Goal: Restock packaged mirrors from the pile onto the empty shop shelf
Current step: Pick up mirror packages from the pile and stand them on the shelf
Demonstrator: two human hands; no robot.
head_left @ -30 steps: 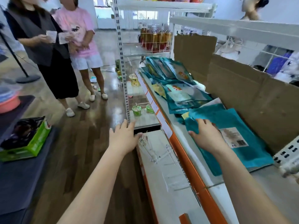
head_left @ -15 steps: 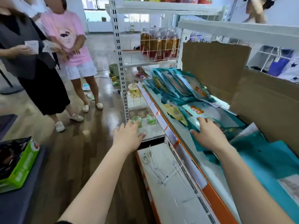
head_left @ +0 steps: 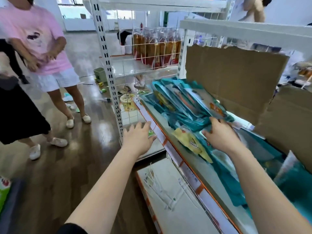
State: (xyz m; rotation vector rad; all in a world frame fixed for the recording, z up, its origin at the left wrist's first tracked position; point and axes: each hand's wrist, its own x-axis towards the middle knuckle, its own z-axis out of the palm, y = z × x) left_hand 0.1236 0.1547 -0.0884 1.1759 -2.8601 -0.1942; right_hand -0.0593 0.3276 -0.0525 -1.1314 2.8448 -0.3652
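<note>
Now my left hand (head_left: pixel 138 139) hangs spread and empty mid-frame, beside the shelf (head_left: pixel 190 173) edge. My right hand (head_left: pixel 219 138) lies on the packaged mirrors (head_left: pixel 185 105) piled right of centre; I cannot tell whether it grips.

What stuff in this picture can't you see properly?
All in the head view:
- Pictures on the teal packets: blurred.
- Whether the right hand grips a packet: its fingers cover the spot.
- What stands behind the cardboard: hidden by it.
- Labels on the bottles: too small and blurred.
- Packets far right: cut off by the picture's edge.
</note>
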